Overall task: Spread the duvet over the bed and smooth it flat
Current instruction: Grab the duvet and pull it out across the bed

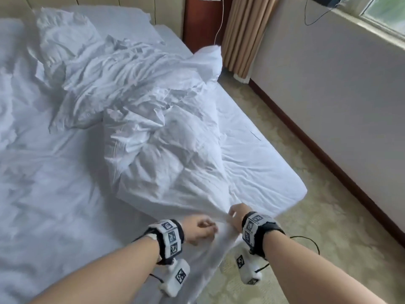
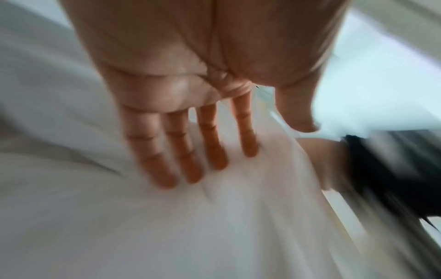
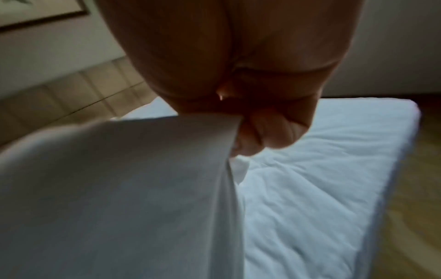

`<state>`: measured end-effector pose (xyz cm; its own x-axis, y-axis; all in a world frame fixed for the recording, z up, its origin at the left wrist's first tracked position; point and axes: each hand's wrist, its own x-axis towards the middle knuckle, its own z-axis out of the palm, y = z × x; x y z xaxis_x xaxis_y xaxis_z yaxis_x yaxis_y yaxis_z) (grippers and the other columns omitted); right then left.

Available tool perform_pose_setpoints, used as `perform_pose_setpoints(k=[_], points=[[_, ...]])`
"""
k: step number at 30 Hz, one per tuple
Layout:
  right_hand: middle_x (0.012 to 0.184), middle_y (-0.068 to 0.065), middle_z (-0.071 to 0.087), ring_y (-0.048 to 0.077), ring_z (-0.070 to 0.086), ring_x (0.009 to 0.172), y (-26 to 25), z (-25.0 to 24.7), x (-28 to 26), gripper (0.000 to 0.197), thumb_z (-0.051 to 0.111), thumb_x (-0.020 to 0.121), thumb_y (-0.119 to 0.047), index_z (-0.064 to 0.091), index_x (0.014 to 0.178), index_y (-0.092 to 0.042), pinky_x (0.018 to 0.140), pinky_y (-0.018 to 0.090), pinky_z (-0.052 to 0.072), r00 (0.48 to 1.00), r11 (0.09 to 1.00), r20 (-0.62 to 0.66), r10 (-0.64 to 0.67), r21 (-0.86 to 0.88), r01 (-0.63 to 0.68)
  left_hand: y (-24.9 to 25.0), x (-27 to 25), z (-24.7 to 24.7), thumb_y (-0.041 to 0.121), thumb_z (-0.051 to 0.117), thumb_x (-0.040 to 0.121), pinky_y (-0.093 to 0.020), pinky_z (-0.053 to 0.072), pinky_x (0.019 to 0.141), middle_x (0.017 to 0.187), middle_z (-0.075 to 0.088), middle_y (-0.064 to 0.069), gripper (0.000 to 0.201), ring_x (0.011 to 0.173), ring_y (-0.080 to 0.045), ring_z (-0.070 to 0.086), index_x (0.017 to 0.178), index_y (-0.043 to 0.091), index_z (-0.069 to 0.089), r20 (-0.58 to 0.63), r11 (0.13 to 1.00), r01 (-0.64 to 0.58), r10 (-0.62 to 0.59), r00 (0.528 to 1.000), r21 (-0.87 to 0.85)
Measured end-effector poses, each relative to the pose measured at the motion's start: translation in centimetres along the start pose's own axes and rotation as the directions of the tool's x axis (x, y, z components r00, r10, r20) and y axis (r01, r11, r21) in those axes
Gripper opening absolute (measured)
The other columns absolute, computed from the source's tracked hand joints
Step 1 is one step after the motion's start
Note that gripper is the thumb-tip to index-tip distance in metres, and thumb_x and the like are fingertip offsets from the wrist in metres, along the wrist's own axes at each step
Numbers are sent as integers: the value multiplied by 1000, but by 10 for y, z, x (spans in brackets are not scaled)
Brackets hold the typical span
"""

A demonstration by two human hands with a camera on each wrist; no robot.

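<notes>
So I'm standing at the foot corner of the white-sheeted bed [image 1: 258,163], and the crumpled white duvet [image 1: 153,119] is bunched in a long heap running from near the headboard end down toward me, more on the right half of the mattress. The left half of the bed is just wrinkled sheet. There's a strip of bare sheet between the heap and the bed's right edge, and the foot corner sticks out just beside my right wrist.

My right hand [image 1: 237,216] is fisted tight around a gathered bit of the duvet's near end; in the right wrist view the fingers [image 3: 269,132] are curled right round the fabric, which hangs down in a smooth grey-white sheet off the foot of the bed. My left hand [image 1: 200,230] is just beside it. In the left wrist view, which is pretty blurry, those fingers [image 2: 167,151] are stretched out straight, lying flat against the cloth, not gripping anything.

Room-wise: pale patterned carpet [image 1: 295,216] runs along the right side of the bed up to a wall with a dark wood skirting board [image 1: 328,154], so there's an open lane there. A beige curtain [image 1: 245,34] hangs near the far corner, close to the duvet's far end.

The duvet itself is a proper mess, deep creases and folds everywhere, puffed up in the middle.
</notes>
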<state>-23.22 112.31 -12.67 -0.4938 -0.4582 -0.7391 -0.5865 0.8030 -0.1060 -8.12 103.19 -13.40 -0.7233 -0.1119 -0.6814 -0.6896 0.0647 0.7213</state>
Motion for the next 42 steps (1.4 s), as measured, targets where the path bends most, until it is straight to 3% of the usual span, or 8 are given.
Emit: perform_pose_setpoints(k=[6, 13, 17, 21, 27, 31, 34, 42], points=[[61, -4, 52, 10, 45, 53, 58, -12, 10, 39, 37, 75, 8, 51, 55, -22, 44, 18, 36, 997, 946, -79, 3, 322, 23, -108, 176, -107, 99, 51, 26, -56, 29, 111, 151, 31, -13, 153, 135, -34, 37, 149, 14, 21, -312, 699, 522, -699, 643, -489], [72, 5, 69, 15, 61, 62, 115, -87, 33, 20, 53, 78, -2, 61, 69, -19, 67, 35, 57, 993, 850, -67, -100, 512, 120, 110, 139, -40, 20, 60, 90, -20, 41, 63, 136, 52, -21, 52, 121, -31, 55, 135, -2, 45, -509, 939, 230, -333, 794, -255], [121, 7, 57, 23, 58, 105, 154, -177, 60, 46, 65, 84, -40, 48, 123, -23, 79, 41, 55, 985, 604, -61, -161, 783, 148, 214, 154, 52, 10, 56, 88, -33, 45, 98, 133, 56, -17, 43, 121, -32, 54, 130, 4, 49, -409, 923, 42, 129, 903, 383], [128, 5, 48, 27, 51, 116, 196, -217, 72, 100, 81, 64, -44, 20, 143, -33, 98, 38, 46, 975, 898, 30, -219, 397, 190, 269, 165, 135, 5, 50, 88, -35, 47, 96, 125, 60, -12, 39, 113, -31, 58, 126, 12, 52, -207, 778, -92, 277, 938, 622], [87, 5, 57, 25, 55, 89, 237, -210, 101, 18, 53, 88, -22, 53, 70, -18, 72, 24, 37, 954, 961, -151, -261, 52, 271, 262, 185, 150, 26, 61, 86, -29, 47, 80, 86, 61, 4, 5, 82, -11, 55, 84, 27, 56, -333, 971, -70, 145, 932, 228], [60, -1, 46, 20, 49, 66, 253, -205, 123, 24, 46, 77, 1, 47, 59, -15, 57, 21, 37, 962, 943, -91, -258, 192, 271, 215, 187, 102, 48, 79, 67, -31, 45, 85, 90, 61, -2, 47, 93, -21, 63, 96, 14, 63, -761, 902, -71, -313, 569, -425], [58, -1, 49, 15, 46, 55, 263, -206, 135, 22, 42, 72, 3, 56, 63, -13, 47, 20, 34, 953, 921, -30, -301, 251, 299, 180, 193, 55, 55, 84, 57, -45, 39, 107, 140, 43, -16, 113, 127, -36, 48, 144, 16, 23, -605, 625, -47, -729, 320, -779], [104, 1, 58, 17, 62, 96, 275, -283, 156, 30, 58, 89, -30, 55, 115, -17, 76, 36, 56, 926, 932, 254, -278, 305, 196, 266, 274, 24, 13, 64, 78, -23, 43, 49, 81, 54, -14, 47, 56, -19, 46, 118, -9, 55, -594, 753, -66, -458, 661, -654]])
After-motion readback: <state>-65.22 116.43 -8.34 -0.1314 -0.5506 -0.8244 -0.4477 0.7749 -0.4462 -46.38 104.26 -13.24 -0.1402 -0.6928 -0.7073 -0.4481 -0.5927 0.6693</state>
